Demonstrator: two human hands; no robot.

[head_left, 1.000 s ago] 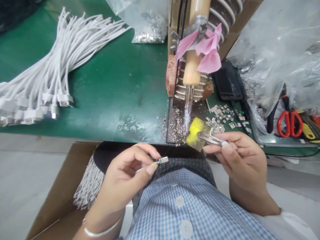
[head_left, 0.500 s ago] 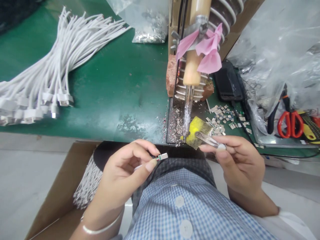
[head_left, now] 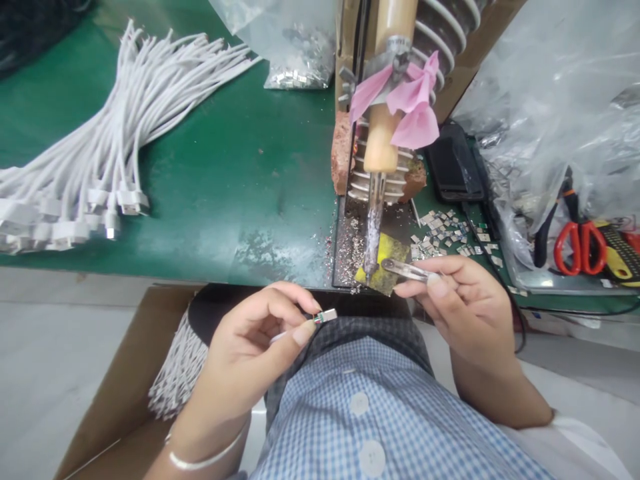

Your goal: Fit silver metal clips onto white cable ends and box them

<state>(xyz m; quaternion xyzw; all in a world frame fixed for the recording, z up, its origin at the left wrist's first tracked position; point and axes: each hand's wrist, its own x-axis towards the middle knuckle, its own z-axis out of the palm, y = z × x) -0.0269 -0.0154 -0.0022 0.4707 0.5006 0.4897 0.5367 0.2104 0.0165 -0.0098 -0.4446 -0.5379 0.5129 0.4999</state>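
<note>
Between thumb and fingers, my left hand (head_left: pixel 267 333) pinches a white cable by its end, where a bare metal USB connector (head_left: pixel 327 315) with small coloured wires sticks out to the right. My right hand (head_left: pixel 465 303) is closed on a silver metal hair clip (head_left: pixel 410 270). The clip's tip lies over a yellow, blackened sponge (head_left: pixel 393 250), which touches or sits just under the tip of the soldering iron (head_left: pixel 373 233). That iron has a wooden handle (head_left: pixel 383 147) and is fixed upright, with a pink cloth strip (head_left: pixel 415 107) tied around it.
A bundle of white USB cables (head_left: pixel 125 120) lies on the green table (head_left: pixel 225 180). Small metal connectors (head_left: pixel 440 230) are scattered right of the iron, near a black phone (head_left: pixel 455 163) and red-handled scissors (head_left: pixel 580 247). Below left, a cardboard box (head_left: pixel 120 373) holds more cables.
My right hand has moved a little left with the hair clip, and the sponge has shifted left under the iron's tip. My left hand is nearly still.
</note>
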